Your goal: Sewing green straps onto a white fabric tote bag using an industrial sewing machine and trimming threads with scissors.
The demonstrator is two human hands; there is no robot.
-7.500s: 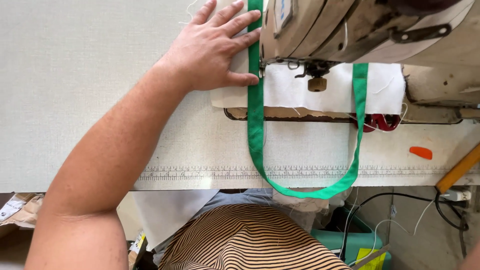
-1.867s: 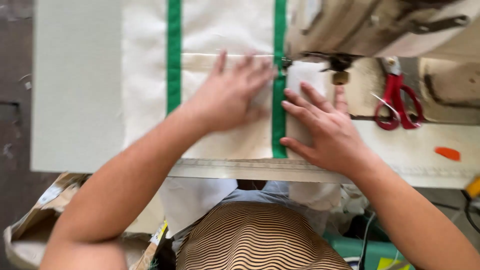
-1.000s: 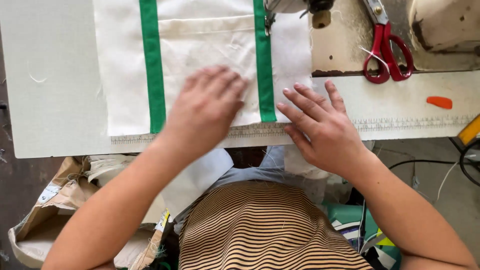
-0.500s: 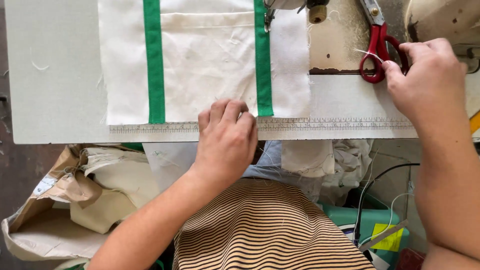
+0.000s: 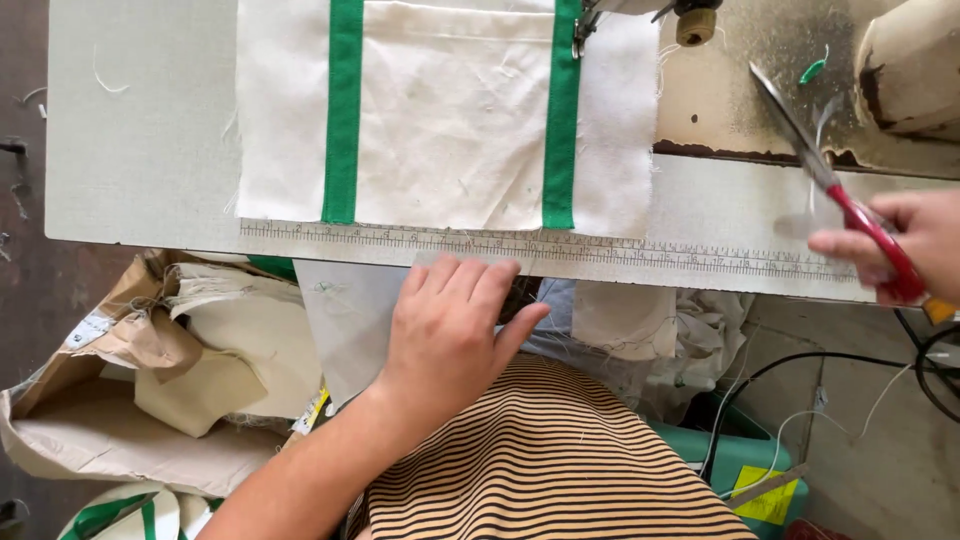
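A cream fabric panel (image 5: 450, 110) with two green straps (image 5: 345, 110) lies flat on the sewing table (image 5: 140, 130), its far right edge under the sewing machine's needle (image 5: 582, 30). My left hand (image 5: 450, 335) rests below the table's front edge, fingers together, on a loose piece of cream cloth (image 5: 345, 315) in my lap. My right hand (image 5: 905, 245) is at the right edge and grips red-handled scissors (image 5: 835, 190), their blades pointing up and left over the table.
A ruler strip (image 5: 600, 250) runs along the table's front edge. The sewing machine's body (image 5: 905, 60) stands at the top right. Cardboard and cloth scraps (image 5: 170, 370) lie on the floor to the left. A green bin (image 5: 740, 460) and cables sit lower right.
My right hand left the fabric, reached right to the scissors and lifted them off the table. My left hand slid off the panel down to the cloth in my lap.
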